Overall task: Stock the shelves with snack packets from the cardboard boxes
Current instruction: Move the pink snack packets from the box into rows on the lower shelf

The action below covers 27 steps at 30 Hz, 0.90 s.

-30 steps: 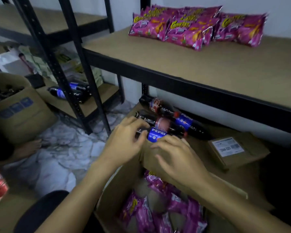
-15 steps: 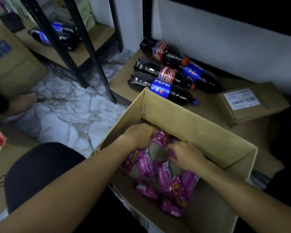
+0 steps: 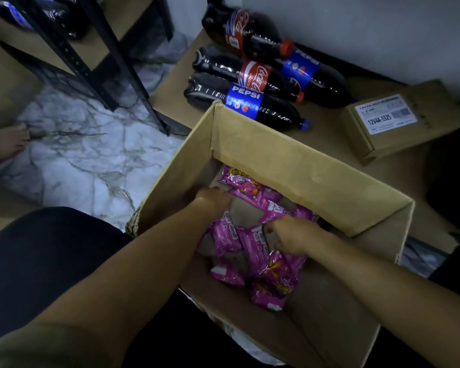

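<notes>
An open cardboard box [image 3: 298, 166] stands in front of me with several pink snack packets [image 3: 252, 245] lying in its bottom. Both my hands are down inside it. My left hand [image 3: 214, 199] grips the edge of a pink packet [image 3: 246, 188] near the box's far left corner. My right hand [image 3: 294, 236] has its fingers curled round the packets in the middle of the pile. The fingertips of both hands are hidden among the packets.
Several cola bottles [image 3: 252, 102] lie on the low shelf board beyond the box. A small labelled carton [image 3: 398, 120] sits to their right. A black shelf post [image 3: 122, 65] stands at left over the marble floor [image 3: 85, 160]. A bare foot [image 3: 3, 142] shows at far left.
My view has tipped down from the upper shelf into the box. Both hands went from the box's far flap down inside and now hold packets.
</notes>
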Each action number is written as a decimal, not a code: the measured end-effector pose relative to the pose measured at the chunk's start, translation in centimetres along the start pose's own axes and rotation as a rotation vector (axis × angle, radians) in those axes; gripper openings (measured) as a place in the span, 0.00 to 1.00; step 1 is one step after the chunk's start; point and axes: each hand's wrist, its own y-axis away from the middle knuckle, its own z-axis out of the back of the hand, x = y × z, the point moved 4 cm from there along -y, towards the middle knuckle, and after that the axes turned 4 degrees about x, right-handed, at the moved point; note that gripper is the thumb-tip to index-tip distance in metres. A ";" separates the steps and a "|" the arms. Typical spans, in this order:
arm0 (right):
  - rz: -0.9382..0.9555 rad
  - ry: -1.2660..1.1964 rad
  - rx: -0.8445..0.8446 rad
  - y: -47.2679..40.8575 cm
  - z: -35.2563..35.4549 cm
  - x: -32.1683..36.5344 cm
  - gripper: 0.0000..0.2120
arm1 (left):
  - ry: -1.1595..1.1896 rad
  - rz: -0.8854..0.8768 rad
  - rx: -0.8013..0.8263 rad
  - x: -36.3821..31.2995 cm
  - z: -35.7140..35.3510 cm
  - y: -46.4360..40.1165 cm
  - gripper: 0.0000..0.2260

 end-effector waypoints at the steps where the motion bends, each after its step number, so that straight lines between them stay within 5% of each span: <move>1: -0.004 -0.006 0.001 0.0 -0.1 -0.1 0.13 | 0.001 0.008 0.020 0.1 -0.2 -0.1 0.14; 7: -0.007 0.001 0.000 -0.2 -0.4 0.0 0.13 | -0.022 0.041 0.081 0.6 -0.7 0.3 0.15; 15: -0.001 0.118 0.019 -1.1 1.6 1.2 0.10 | 0.106 -0.012 0.049 0.5 0.8 0.6 0.03; 19: -0.056 0.115 -0.096 -3.3 3.7 2.5 0.15 | 0.230 -0.007 -0.018 1.0 2.5 0.9 0.05; 27: -0.238 0.241 -0.053 -5.8 0.9 1.2 0.30 | 0.310 -0.015 -0.105 1.6 3.3 1.9 0.03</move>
